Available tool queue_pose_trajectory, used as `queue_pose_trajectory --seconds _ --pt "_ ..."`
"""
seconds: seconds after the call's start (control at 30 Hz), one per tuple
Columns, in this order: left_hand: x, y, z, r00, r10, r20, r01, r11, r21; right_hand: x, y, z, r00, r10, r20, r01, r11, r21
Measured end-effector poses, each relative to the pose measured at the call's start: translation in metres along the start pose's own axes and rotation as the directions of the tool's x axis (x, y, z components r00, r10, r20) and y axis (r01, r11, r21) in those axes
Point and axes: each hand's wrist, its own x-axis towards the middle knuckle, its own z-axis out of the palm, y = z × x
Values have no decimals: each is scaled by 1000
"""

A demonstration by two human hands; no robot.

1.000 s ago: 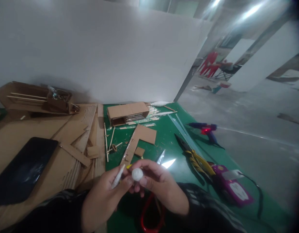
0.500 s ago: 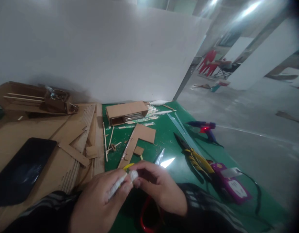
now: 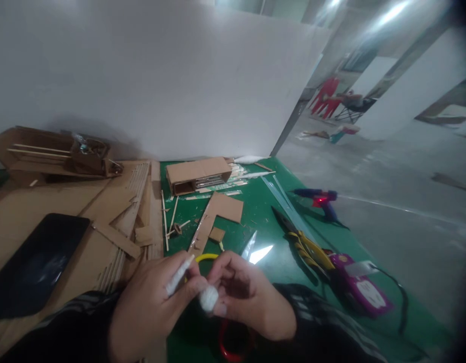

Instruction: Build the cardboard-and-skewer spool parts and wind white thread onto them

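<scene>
Near the table's front edge, my left hand [image 3: 149,307] is closed around a slim white stick-like piece [image 3: 177,278] that looks wound with thread. A small white ball [image 3: 209,299], seemingly of wound thread, sits between the two hands; the thumb and fingers of my right hand [image 3: 257,300] pinch it. My left fingertips are right beside the ball, and whether they touch it I cannot tell. Behind the fingers shows a yellow curved band [image 3: 207,256], partly hidden. Under my right hand lie scissors, with shiny blades [image 3: 249,245] and a red handle loop [image 3: 230,348] in view.
Yellow-handled pliers [image 3: 306,249], a glue gun [image 3: 320,198] with a red light and a purple box [image 3: 363,287] with a cord lie right. An L-shaped cardboard piece [image 3: 227,205] and a cardboard box [image 3: 198,171] lie ahead. A black tablet-like slab [image 3: 40,262] rests left.
The white ball has come lower and slightly away from my left fingers, and more of it shows. My hands have drawn a little apart, uncovering more of the yellow band.
</scene>
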Motion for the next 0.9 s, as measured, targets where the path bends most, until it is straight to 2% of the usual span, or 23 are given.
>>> queue_pose_trajectory --seconds 0.1,0.17,0.3,0.4,0.5,0.57,0.63,0.73,0.9 --pt "1 -1 2 1000 -24 20 26 991 -131 -1 0 1 999 -35 24 35 999 10" --pt "3 -5 6 995 -74 64 90 951 -297 -2 0 2 998 -67 15 67 998 -4" --pt "8 -17 20 961 -157 227 262 777 -572 -2 -1 3 993 -114 3 113 985 -132" --pt "8 -20 31 949 -171 266 313 633 -708 -2 -3 3 981 -194 29 194 941 -278" --pt "7 -16 37 932 -192 307 362 468 -807 -1 0 3 977 -212 35 215 950 -227" --pt "6 -13 40 933 -213 291 356 408 -841 -1 3 3 984 -181 2 179 972 -153" --pt "5 -12 42 942 -235 239 319 404 -857 1 7 3 985 -162 -57 154 980 -123" --pt "3 -15 47 952 -250 175 276 462 -843 4 9 2 978 -172 -121 159 981 -109" --pt "-1 -19 53 947 -247 206 310 534 -787 5 8 3 968 -178 -175 159 980 -116"
